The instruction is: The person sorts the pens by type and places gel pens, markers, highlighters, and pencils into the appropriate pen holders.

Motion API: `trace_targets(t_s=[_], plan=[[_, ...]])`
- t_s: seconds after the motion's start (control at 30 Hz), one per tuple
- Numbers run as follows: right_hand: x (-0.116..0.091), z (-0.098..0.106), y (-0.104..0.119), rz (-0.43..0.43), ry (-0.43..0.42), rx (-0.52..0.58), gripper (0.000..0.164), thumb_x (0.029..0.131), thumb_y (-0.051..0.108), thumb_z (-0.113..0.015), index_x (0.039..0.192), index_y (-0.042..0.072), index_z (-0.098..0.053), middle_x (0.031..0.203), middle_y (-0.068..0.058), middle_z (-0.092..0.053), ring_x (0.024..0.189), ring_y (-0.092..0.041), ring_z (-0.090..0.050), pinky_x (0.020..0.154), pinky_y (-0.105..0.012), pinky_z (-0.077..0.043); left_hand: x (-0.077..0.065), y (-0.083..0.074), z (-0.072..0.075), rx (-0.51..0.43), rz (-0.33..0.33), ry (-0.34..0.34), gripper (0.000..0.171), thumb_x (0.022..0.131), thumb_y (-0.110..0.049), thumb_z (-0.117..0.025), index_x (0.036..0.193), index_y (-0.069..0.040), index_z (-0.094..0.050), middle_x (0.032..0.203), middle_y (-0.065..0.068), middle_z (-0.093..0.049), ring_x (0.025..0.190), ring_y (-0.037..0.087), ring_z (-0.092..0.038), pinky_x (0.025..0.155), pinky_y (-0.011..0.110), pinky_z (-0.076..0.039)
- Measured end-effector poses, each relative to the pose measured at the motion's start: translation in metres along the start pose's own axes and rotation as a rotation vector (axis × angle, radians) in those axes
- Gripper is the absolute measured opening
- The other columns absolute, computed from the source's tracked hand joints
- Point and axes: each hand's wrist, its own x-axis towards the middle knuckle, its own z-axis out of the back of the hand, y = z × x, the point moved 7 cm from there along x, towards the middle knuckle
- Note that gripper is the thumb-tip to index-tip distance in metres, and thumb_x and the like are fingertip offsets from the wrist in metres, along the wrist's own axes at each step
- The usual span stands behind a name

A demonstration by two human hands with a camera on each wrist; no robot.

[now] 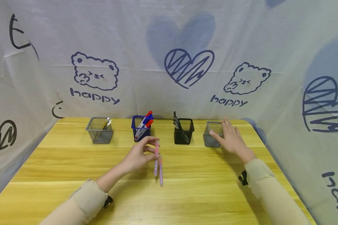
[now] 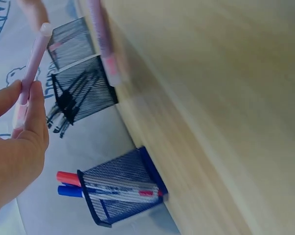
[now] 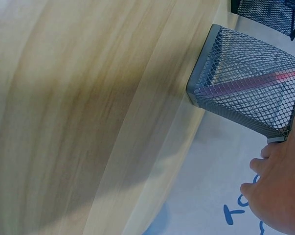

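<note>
My left hand (image 1: pixel 138 156) pinches a slim pink-and-purple pen (image 1: pixel 156 159) between thumb and fingertips, above the table's middle. A second pen (image 1: pixel 161 175) of the same colours lies on the wood just beside it; in the left wrist view that lying pen (image 2: pixel 102 39) shows apart from the held pen (image 2: pixel 34 58). At the right, my right hand (image 1: pixel 232 137) holds a grey mesh pen holder (image 1: pixel 211 140), thumb across its near side and fingers along its right side. Inside that holder, a pink-and-purple pen (image 3: pixel 250 84) shows through the mesh.
Along the back of the wooden table (image 1: pixel 124 200) stand a grey mesh holder (image 1: pixel 101 137) with white-tipped pencils, a blue holder (image 1: pixel 133 126) with red and blue markers, and a black holder (image 1: pixel 183 139) with black pens. A printed cloth (image 1: pixel 146 84) hangs behind and at the sides.
</note>
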Motion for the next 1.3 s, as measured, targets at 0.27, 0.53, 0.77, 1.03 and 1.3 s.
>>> trace_targets(t_s=[0.27,0.53,0.77,1.03,1.3], plan=[[0.002,-0.001,0.001,-0.002,0.005,-0.002,0.106,0.101,0.076,-0.03,0.164,-0.003,0.002,0.172,-0.019,0.011,0.159,-0.039,0.006,0.126,-0.062,0.009,0.019,-0.02,-0.008,-0.077,-0.058,-0.102,0.051,0.094,0.008,-0.071,0.141,-0.002,-0.055,0.127,0.019,-0.061,0.107,0.033,-0.073,0.085,0.032,-0.063],[0.001,-0.001,-0.001,-0.003,0.0,0.006,0.106,0.101,0.077,-0.031,0.165,-0.002,0.001,0.172,-0.019,0.01,0.159,-0.041,0.004,0.125,-0.064,0.008,0.051,-0.04,-0.023,-0.214,-0.156,-0.191,0.042,0.098,0.007,-0.066,0.138,0.001,-0.055,0.126,0.025,-0.062,0.108,0.038,-0.071,0.089,0.042,-0.063],[0.0,-0.002,-0.001,-0.005,-0.005,0.009,0.106,0.101,0.076,-0.032,0.165,-0.003,0.0,0.173,-0.02,0.008,0.159,-0.041,0.004,0.126,-0.064,0.007,0.082,-0.06,-0.037,-0.15,-0.263,-0.283,0.034,0.099,0.005,-0.065,0.132,0.003,-0.057,0.125,0.022,-0.068,0.112,0.034,-0.07,0.092,0.031,-0.062],[0.001,0.0,0.002,-0.001,-0.015,0.012,0.106,0.102,0.075,-0.033,0.165,-0.003,-0.001,0.172,-0.022,0.006,0.159,-0.041,0.002,0.126,-0.065,0.006,0.11,-0.076,-0.051,-0.041,-0.311,-0.341,0.029,0.101,-0.007,-0.066,0.13,-0.003,-0.062,0.122,0.011,-0.075,0.109,0.021,-0.072,0.087,0.03,-0.062],[0.002,-0.001,-0.001,0.002,-0.015,0.008,0.107,0.101,0.076,-0.033,0.164,-0.005,-0.003,0.172,-0.022,0.006,0.159,-0.041,0.002,0.126,-0.065,0.006,0.14,-0.072,-0.072,-0.052,-0.264,-0.319,0.03,0.103,-0.009,-0.065,0.13,0.0,-0.06,0.125,0.01,-0.074,0.113,0.019,-0.071,0.094,0.025,-0.059]])
